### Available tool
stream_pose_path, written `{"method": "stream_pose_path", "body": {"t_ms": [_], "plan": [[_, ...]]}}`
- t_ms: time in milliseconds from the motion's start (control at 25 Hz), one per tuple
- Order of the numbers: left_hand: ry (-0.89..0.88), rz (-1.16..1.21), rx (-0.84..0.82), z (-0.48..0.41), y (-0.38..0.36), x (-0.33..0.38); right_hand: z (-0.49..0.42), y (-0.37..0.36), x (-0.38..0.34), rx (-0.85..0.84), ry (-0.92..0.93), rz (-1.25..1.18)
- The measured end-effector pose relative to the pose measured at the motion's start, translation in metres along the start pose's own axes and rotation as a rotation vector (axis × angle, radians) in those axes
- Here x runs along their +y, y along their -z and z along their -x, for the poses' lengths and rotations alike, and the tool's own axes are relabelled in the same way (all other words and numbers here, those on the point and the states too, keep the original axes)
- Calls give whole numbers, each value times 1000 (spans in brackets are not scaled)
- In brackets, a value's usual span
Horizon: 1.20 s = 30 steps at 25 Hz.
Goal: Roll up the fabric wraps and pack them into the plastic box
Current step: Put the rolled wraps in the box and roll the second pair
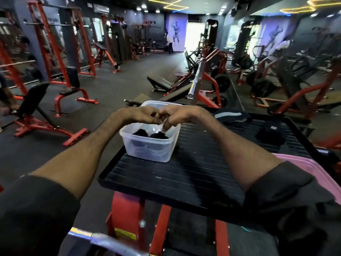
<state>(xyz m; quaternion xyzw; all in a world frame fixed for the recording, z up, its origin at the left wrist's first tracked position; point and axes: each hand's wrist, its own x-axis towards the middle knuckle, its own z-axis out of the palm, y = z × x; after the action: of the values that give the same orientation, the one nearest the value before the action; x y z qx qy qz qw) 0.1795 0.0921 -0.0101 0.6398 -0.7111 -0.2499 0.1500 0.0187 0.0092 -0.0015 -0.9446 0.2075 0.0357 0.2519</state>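
1. A chrome bar crosses the bottom edge. Behind it a red frame carries a black ribbed platform, whose near strip is bare.
2. A pink object lies at the platform's right edge, partly hidden by the right sleeve.
3. One clear plastic box stands lidless, hard against the platform's left edge. Open ribbed surface stretches to its right.
4. Inside the box, two dark rolled wraps sit side by side: one on the left, one on the right. The far end of the box is hidden by the hands.
5. The left hand and right hand meet above the box with knuckles up, fingers curled and fingertips touching. The right fingers dip below the rim. I cannot tell whether either hand holds anything.
6. Two more wraps lie unrolled on the platform's far right, well apart from the box: a grey-striped wrap and a plain dark wrap.
7. Left of the platform, the dark gym floor lies open, with benches and racks farther out.
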Motion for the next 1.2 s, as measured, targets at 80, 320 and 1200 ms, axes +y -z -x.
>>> {"method": "stream_pose_path", "body": {"t_ms": [80,320,1200], "plan": [[-155,81,154,-10,-11,23,25,6,12,265,58,-94],[-307,36,330,-79,-59,118,136,14,88,700,-102,-372],[193,-229,389,-331,-193,120,227,-24,345,798,-891,-68]]}}
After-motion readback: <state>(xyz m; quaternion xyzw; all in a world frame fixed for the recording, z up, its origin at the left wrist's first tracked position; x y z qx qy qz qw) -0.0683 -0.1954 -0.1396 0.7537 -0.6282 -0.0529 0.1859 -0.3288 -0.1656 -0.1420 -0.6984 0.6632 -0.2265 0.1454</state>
